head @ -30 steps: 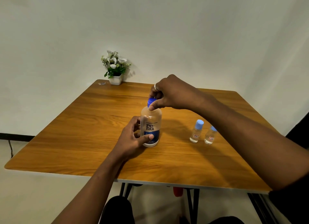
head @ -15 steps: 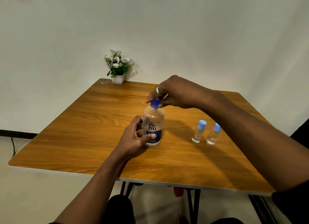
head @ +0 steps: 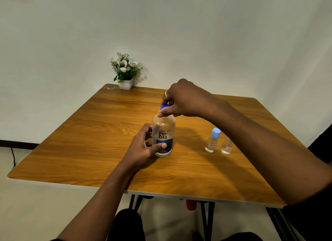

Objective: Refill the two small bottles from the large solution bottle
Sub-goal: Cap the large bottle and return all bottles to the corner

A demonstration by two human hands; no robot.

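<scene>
My left hand (head: 143,147) comes in from the lower left of the frame and wraps the lower half of the large solution bottle (head: 163,132), thumb across the blue band of the label, other fingers curled round the far side; closed grip, bottle upright on the table (head: 89,141) just left of frame centre. Label reads "re-nu" in dark letters, with a small line of print above it that is too fine to read and a blue panel below whose text I can't make out. Right of the bottle, well apart from it, stand the two small bottles: the left small bottle (head: 212,141) shows a light blue cap and a red-and-white sticker, writing unreadable; the right small bottle (head: 226,148) sits just beside it, same sticker, its top hidden behind my right forearm. Both are clear, upright, with what looks like a little liquid at the bottom. My right hand (head: 186,100) reaches in from the right edge and sits on top of the big bottle, thumb and fingers pinched around the blue cap (head: 163,106), ring on one finger; cap mostly covered, so I can't tell if it's loose or seated. Farther back, at the table's far left corner, a flower pot (head: 125,83) with white flowers, against the wall.
</scene>
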